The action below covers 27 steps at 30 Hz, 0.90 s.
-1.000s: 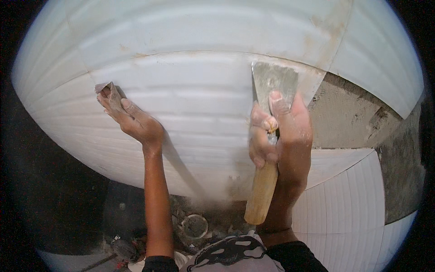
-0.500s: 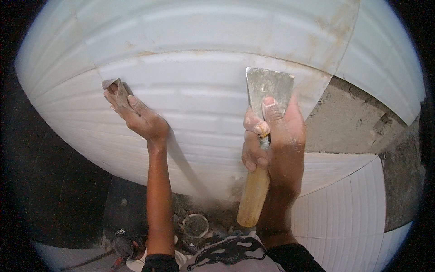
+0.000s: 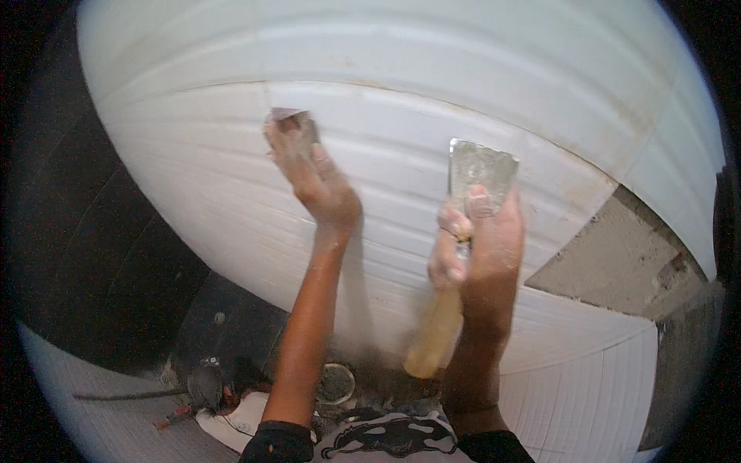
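Note:
My left hand (image 3: pixel 328 193) reaches up to a wall of white ribbed tiles (image 3: pixel 417 127). Its fingers press a thin, folded grey-brown sheet (image 3: pixel 309 127) against the tile face, just below a horizontal joint; whether the sheet is cloth or sandpaper I cannot tell. To the right, my right hand (image 3: pixel 494 239) grips a putty knife (image 3: pixel 485 166). The knife's wide, smeared metal blade points up, my thumb lies along it, and its pale wooden handle hangs down below my fist. Whether the blade touches the tiles is unclear.
Right of the putty knife, bare grey cement (image 3: pixel 617 247) shows between tiles. A round bucket (image 3: pixel 336 384) stands low behind my left forearm. Another person (image 3: pixel 239 417) in a white top is at the lower left, near a dark tiled wall (image 3: pixel 93 231).
The view has shifted, so the cement patch sits farther right and lower. My left hand stays by the same tile joint with the sheet. The putty knife is nearer to my left hand.

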Motion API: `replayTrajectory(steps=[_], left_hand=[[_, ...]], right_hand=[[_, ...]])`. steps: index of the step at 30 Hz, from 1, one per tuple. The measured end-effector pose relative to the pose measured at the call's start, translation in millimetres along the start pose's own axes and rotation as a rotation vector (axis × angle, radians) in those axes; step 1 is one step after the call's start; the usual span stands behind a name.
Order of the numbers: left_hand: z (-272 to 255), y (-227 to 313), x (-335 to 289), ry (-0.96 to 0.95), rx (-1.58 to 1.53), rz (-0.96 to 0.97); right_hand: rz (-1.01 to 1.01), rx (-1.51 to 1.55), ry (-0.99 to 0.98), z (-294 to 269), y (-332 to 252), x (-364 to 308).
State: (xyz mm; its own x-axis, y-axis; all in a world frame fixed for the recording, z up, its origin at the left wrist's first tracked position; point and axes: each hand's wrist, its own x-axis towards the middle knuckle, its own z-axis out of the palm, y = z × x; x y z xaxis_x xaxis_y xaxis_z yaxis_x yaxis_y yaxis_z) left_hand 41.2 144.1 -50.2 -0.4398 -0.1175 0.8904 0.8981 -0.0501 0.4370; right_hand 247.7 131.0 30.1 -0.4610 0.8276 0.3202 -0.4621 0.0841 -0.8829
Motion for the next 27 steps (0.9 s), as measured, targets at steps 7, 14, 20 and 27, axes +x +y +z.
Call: replayTrajectory(steps=[7,14,20,27], left_hand=[[-16.0,-9.1,-3.6,0.003,-0.042,-0.120],[-25.6,-27.2,-14.6,-0.009,0.030,-0.152],[-30.4,-34.3,-14.8,0.028,0.054,-0.158],[-42.6,-34.1,-16.0,0.045,0.077,-0.154]], right_hand=[[0.077,0.123,-0.089,60.3,21.8,6.6],[-0.030,0.055,-0.141,104.1,33.7,12.7],[-0.032,0.057,-0.123,128.5,44.6,19.0],[-0.038,0.109,-0.151,163.8,57.9,20.6]])
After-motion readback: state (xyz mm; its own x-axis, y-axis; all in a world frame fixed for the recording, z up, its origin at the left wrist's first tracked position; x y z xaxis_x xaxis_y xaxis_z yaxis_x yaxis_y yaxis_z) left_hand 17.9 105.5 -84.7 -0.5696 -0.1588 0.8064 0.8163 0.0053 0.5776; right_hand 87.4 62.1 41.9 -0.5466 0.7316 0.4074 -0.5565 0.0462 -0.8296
